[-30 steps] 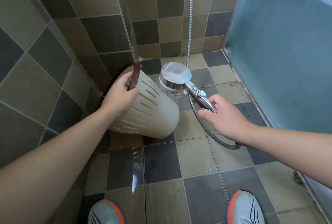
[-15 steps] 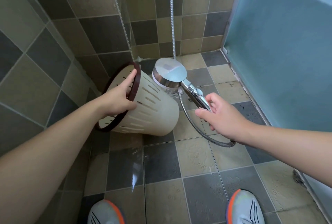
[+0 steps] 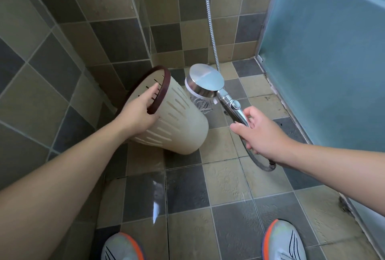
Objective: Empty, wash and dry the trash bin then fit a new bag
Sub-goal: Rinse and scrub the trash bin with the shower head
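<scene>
A cream slotted trash bin (image 3: 179, 126) with a dark brown rim is held tilted above the tiled floor, its mouth turned up and to the left toward the wall. My left hand (image 3: 138, 111) grips the rim, fingers reaching inside the bin. My right hand (image 3: 260, 132) holds the chrome handle of a shower head (image 3: 205, 81). The round shower face hangs just right of the bin's rim, pointing down and left. No water stream is visible. Its metal hose (image 3: 211, 22) runs up the back wall and loops below my right wrist.
A square floor drain (image 3: 201, 104) lies behind the bin. A frosted glass door (image 3: 325, 51) closes the right side, and tiled walls stand left and behind. A wet patch (image 3: 155, 193) glistens on the floor tiles. My two shoes (image 3: 284, 241) stand at the bottom edge.
The bin's mouth has turned further up and toward me, showing more of its inside. The shower head has shifted slightly left, closer to the rim.
</scene>
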